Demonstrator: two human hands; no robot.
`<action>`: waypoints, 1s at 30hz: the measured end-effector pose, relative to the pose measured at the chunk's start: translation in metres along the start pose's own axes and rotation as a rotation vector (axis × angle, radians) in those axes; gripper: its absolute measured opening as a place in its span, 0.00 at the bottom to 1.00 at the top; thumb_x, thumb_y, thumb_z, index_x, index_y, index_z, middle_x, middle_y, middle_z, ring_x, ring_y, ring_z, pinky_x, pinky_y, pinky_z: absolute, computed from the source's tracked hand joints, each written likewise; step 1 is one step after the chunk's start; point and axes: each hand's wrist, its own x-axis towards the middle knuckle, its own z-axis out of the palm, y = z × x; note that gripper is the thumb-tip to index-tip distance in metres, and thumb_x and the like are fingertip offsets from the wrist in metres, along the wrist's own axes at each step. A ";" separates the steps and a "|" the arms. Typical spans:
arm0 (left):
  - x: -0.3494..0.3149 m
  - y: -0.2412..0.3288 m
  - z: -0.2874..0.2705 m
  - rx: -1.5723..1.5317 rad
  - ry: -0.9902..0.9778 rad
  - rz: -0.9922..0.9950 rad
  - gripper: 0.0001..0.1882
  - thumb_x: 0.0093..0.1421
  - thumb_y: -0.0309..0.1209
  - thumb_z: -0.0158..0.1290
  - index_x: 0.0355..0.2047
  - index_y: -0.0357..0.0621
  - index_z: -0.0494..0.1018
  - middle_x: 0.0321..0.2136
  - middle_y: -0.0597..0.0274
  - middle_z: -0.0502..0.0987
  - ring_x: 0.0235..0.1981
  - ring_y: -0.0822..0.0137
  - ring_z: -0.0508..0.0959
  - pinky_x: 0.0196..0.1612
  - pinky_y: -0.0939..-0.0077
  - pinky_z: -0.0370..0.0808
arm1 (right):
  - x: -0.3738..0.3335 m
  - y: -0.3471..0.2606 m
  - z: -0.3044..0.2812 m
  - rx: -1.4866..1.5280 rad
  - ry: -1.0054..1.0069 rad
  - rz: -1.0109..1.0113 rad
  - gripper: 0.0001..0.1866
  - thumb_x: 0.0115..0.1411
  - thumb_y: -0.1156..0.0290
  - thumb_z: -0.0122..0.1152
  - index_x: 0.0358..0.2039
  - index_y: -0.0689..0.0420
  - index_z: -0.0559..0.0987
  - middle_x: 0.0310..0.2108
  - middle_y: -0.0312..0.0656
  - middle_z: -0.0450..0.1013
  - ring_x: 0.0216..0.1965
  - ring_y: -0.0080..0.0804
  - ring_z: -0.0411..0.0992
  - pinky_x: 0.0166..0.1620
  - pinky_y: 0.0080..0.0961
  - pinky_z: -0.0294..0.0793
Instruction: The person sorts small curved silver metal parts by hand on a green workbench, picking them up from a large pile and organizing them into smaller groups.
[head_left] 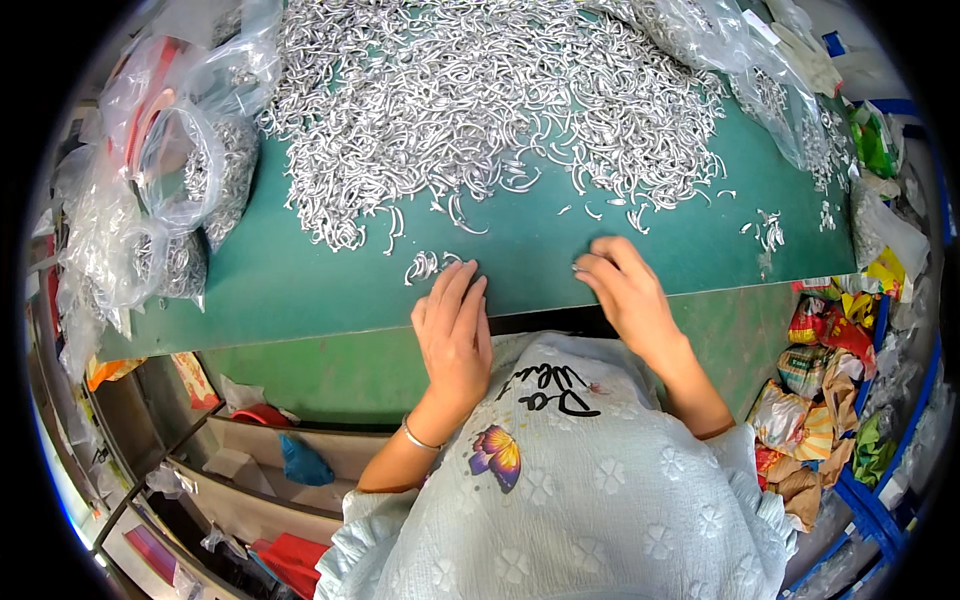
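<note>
A broad pile of small curved silver metal pieces (470, 100) covers the far part of a green tabletop (300, 290). My left hand (455, 325) rests at the near edge with its fingers stretched forward. Its fingertips touch or nearly touch a little cluster of the same curved pieces (424, 266). To the right, my right hand (628, 295) has its thumb and fingers pinched together just above the table. A small silver glint shows at those fingertips; most of what they hold is hidden. A few loose pieces (594, 212) lie between the pile and my hands.
Clear plastic bags of metal pieces (225, 165) stand at the left, and another bag (780, 110) lies at the far right. A small group of pieces (770, 232) sits near the right edge. Colourful crumpled packaging (805, 410) fills the lower right. Cardboard boxes (260, 480) stand lower left.
</note>
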 end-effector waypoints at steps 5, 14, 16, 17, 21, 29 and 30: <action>0.010 0.011 0.004 0.007 -0.020 0.027 0.14 0.53 0.16 0.56 0.42 0.39 0.77 0.51 0.58 0.75 0.55 0.57 0.73 0.50 0.65 0.60 | -0.036 0.027 -0.033 -0.138 0.173 0.097 0.11 0.50 0.84 0.66 0.35 0.62 0.77 0.37 0.46 0.70 0.36 0.43 0.72 0.38 0.32 0.74; 0.056 0.048 0.055 -0.010 -0.151 0.270 0.21 0.55 0.20 0.55 0.51 0.40 0.71 0.54 0.59 0.71 0.55 0.60 0.70 0.49 0.61 0.60 | -0.033 0.064 -0.071 -0.496 0.509 0.320 0.10 0.55 0.76 0.66 0.38 0.61 0.78 0.39 0.48 0.70 0.43 0.45 0.69 0.46 0.37 0.69; 0.060 0.050 0.062 0.045 -0.202 0.281 0.22 0.56 0.21 0.54 0.53 0.40 0.70 0.55 0.59 0.70 0.56 0.60 0.68 0.49 0.60 0.60 | -0.010 0.047 -0.057 -0.446 0.523 0.217 0.10 0.54 0.75 0.66 0.38 0.59 0.78 0.39 0.46 0.70 0.44 0.45 0.68 0.47 0.38 0.68; 0.060 0.050 0.062 0.048 -0.207 0.275 0.22 0.56 0.22 0.54 0.53 0.39 0.70 0.54 0.59 0.70 0.56 0.61 0.68 0.49 0.60 0.60 | 0.001 0.041 -0.046 -0.406 0.472 0.155 0.10 0.53 0.74 0.67 0.37 0.58 0.79 0.39 0.44 0.71 0.44 0.43 0.68 0.46 0.37 0.67; 0.058 0.044 0.058 0.079 -0.197 0.244 0.22 0.56 0.23 0.55 0.53 0.39 0.70 0.54 0.61 0.71 0.55 0.61 0.69 0.48 0.59 0.59 | 0.032 0.024 -0.011 -0.385 0.320 0.056 0.08 0.52 0.73 0.66 0.34 0.56 0.78 0.37 0.39 0.70 0.41 0.40 0.66 0.42 0.35 0.63; 0.059 0.028 0.050 0.129 -0.129 0.167 0.20 0.58 0.24 0.54 0.52 0.39 0.71 0.53 0.62 0.71 0.57 0.61 0.67 0.58 0.51 0.55 | -0.012 0.016 -0.018 -0.284 0.139 -0.030 0.07 0.52 0.75 0.64 0.33 0.56 0.76 0.37 0.39 0.70 0.39 0.40 0.67 0.39 0.34 0.62; 0.059 0.028 0.049 0.126 -0.132 0.163 0.20 0.58 0.24 0.54 0.52 0.39 0.71 0.53 0.62 0.70 0.58 0.60 0.67 0.58 0.51 0.55 | -0.020 0.019 -0.023 -0.274 0.141 -0.038 0.07 0.52 0.75 0.64 0.32 0.56 0.77 0.36 0.40 0.70 0.39 0.40 0.67 0.39 0.34 0.62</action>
